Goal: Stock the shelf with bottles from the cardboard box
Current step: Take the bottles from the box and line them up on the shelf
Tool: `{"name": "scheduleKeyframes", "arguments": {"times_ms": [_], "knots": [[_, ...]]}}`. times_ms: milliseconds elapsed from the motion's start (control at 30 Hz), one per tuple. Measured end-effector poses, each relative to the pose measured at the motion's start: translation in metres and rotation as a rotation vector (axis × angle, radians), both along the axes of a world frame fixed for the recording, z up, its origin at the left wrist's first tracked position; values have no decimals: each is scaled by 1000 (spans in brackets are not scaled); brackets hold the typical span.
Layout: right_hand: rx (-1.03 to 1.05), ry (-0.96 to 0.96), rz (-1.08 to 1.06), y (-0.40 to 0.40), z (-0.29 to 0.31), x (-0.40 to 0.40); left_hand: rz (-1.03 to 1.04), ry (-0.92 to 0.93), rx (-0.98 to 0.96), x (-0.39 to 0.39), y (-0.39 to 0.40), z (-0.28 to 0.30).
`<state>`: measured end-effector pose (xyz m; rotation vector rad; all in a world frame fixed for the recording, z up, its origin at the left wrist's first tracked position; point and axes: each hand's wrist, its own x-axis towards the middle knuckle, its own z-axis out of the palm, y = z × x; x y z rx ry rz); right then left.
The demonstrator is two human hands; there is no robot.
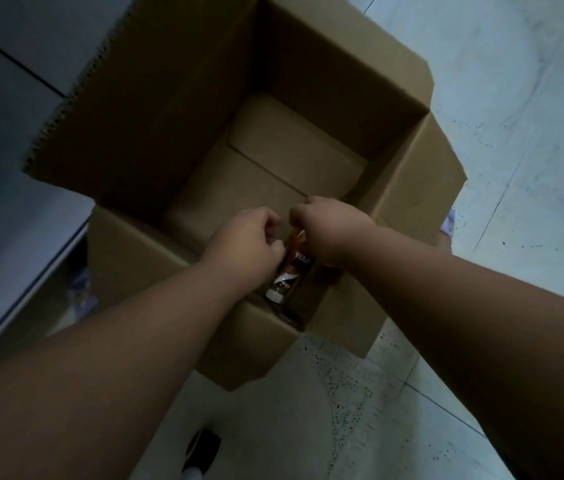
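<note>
An open cardboard box (311, 64) stands on the floor below me, its flaps spread outward. Both my arms reach into its near end. A brown-labelled bottle (292, 271) with a white cap lies between my hands, cap pointing toward me. My left hand (245, 237) curls against the bottle's left side. My right hand (329, 230) closes over its far end from the right. The rest of the box bottom that I can see is bare cardboard.
Pale speckled floor tiles (516, 133) lie to the right and in front of the box. A grey-white surface with a dark edge (13, 209) runs along the left. A small dark object (204, 448) sits on the floor near the bottom.
</note>
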<state>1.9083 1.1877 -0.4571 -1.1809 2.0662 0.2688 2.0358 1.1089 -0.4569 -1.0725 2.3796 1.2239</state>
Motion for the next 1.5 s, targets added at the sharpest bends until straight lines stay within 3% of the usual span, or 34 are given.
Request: {"name": "scheduleKeyframes", "arguments": {"times_ms": [167,333,433,500,600,667,767,967,1133,1400,1500], "knots": [[277,22,413,-31,-55,6,-224,-296,37,-18,-10,-21],[361,60,557,-40,-77,2,-218,-407,-2,-23,-26,-39],[242,6,294,-48,-52,-18,-17,-359,-4,-27,-37,-33],[123,-76,-37,-50,-24,-38,195,-275,1,-31,-45,-18],[-133,-286,-579,-47,25,-65,435,-114,209,-38,-48,20],[-308,-479,-808,-49,58,-76,407,-10,387,-49,-49,51],[-517,-715,-916,-60,116,-85,328,201,481,-67,-56,103],[-841,-747,-874,-100,235,-88,339,420,251,-73,-88,196],[-1028,-712,-660,-152,291,-75,477,518,-25,-59,-117,250],[-992,-719,-473,-228,330,-76,603,555,-270,-65,-180,283],[-1017,-595,-400,-259,344,-77,602,569,-327,-72,-212,290]]}}
